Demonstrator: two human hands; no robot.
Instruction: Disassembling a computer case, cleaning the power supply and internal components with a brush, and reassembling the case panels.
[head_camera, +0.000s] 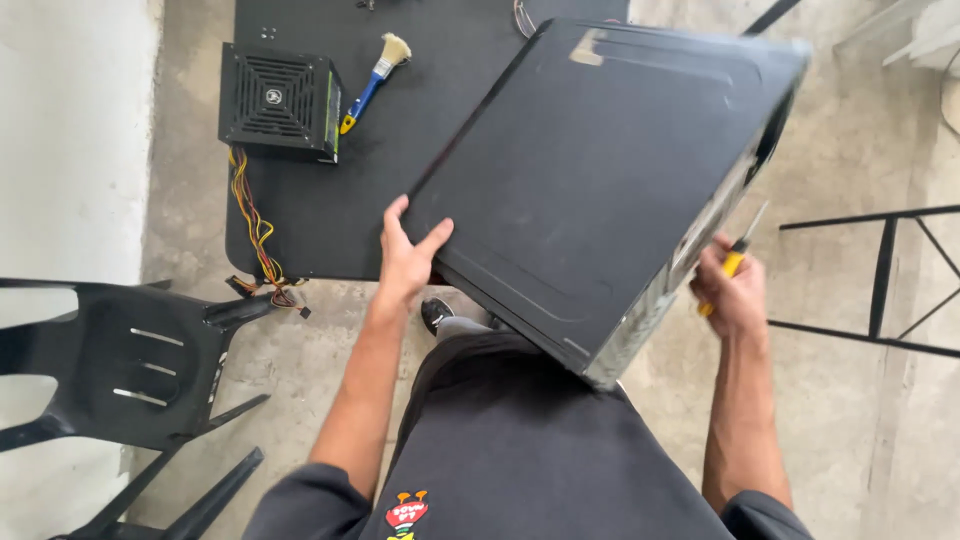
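Observation:
A black computer case (600, 170) is tilted over the black table (320, 220), its flat side panel facing up. My left hand (408, 255) grips the case's near left edge, fingers spread on the panel. At the near right corner of the case, my right hand (732, 290) is closed around a yellow-handled screwdriver (738, 258), its shaft pointing up beside the case's metal rear face.
A black power supply (278, 100) with a bundle of coloured wires (258, 230) sits at the table's left. A blue-handled brush (375, 80) lies beside it. A black plastic chair (130, 360) stands at left, a black metal frame (880, 280) at right, on concrete floor.

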